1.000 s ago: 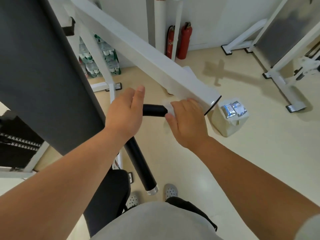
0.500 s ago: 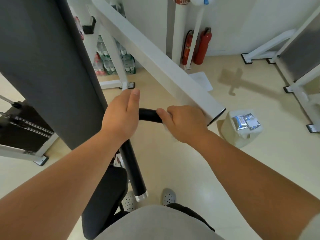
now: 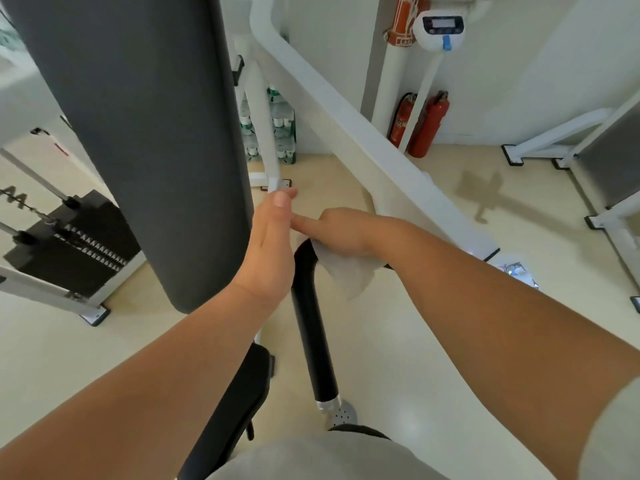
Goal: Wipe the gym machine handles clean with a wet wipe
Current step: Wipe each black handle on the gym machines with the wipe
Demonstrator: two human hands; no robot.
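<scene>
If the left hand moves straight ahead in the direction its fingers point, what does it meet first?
Probably the white post: the left hand points up-frame and its fingertips overlap the post's lower end, though depth is unclear.

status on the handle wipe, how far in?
Done: cannot tell which parts are already clean. In hand: the right hand presses the wet wipe around the bend of the black handle; the left hand is open beside it. Left: the long lower grip, down to its silver end cap, is bare.
</scene>
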